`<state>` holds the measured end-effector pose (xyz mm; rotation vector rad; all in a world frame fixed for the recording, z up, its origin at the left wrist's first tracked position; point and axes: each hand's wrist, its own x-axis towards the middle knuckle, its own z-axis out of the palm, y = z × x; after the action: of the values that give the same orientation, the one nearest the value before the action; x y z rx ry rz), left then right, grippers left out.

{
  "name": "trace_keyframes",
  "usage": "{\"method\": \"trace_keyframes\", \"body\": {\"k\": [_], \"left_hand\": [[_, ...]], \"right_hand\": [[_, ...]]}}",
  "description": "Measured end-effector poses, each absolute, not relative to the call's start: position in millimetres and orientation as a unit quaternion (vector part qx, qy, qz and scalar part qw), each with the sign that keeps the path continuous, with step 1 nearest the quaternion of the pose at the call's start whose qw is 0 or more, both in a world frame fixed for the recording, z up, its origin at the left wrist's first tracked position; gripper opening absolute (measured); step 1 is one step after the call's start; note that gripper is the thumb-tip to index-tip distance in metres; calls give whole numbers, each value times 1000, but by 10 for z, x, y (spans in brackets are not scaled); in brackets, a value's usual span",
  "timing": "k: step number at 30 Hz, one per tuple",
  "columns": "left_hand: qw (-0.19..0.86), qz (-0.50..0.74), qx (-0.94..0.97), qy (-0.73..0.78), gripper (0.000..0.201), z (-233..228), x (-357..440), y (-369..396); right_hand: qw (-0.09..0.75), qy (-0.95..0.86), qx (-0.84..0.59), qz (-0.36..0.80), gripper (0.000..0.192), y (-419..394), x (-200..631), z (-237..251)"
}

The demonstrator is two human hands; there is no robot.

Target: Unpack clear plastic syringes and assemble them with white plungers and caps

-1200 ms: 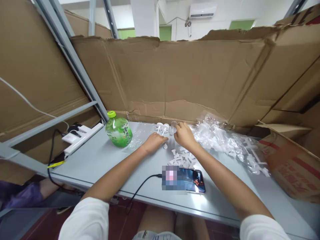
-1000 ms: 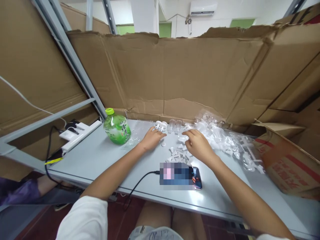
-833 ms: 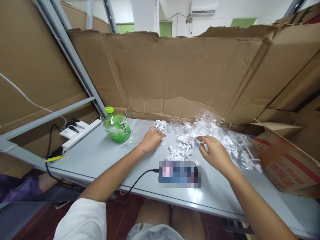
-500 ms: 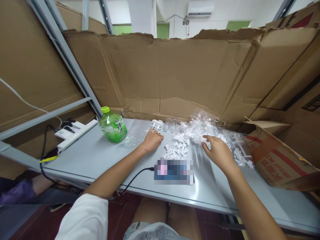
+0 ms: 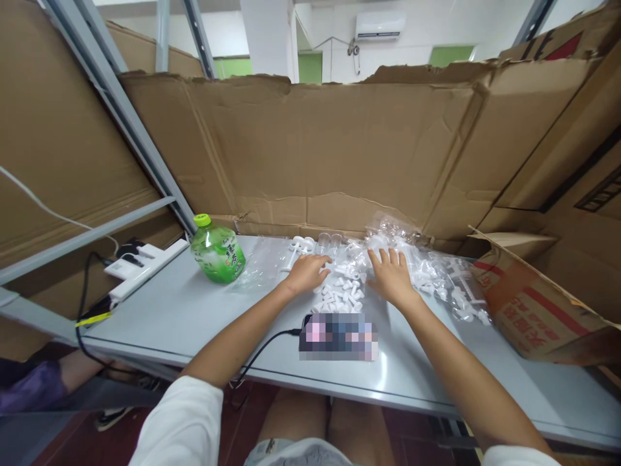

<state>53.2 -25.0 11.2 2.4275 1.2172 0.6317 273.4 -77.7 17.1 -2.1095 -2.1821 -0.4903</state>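
Note:
My left hand lies palm down on the grey table, fingers loosely spread, beside a small pile of white plastic parts. My right hand rests flat with fingers apart at the left edge of a heap of clear plastic bags with white parts. Neither hand holds anything. Two small clear cups and white pump-like pieces stand just beyond my left hand.
A green drink bottle stands at the left. A white power strip with cables lies further left. A phone on a black cable lies near the front edge. Cardboard walls enclose the table; a cardboard box sits at the right.
My right hand left the clear cups, swung right toward the bag heap, then came back left and flattened next to the white parts. My left hand shifted slightly right.

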Motion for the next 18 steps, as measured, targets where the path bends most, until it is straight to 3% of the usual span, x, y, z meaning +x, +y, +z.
{"method": "trace_keyframes", "body": {"k": [6, 13, 18], "left_hand": [[350, 306, 789, 400, 30, 35, 908, -55], [620, 348, 596, 374, 48, 151, 1289, 50], [721, 374, 464, 354, 72, 203, 1387, 39]], "right_hand": [[109, -692, -678, -222, 44, -717, 2795, -5], [263, -688, -605, -303, 35, -772, 2889, -64], [332, -709, -519, -344, 35, -847, 2853, -39]]}}
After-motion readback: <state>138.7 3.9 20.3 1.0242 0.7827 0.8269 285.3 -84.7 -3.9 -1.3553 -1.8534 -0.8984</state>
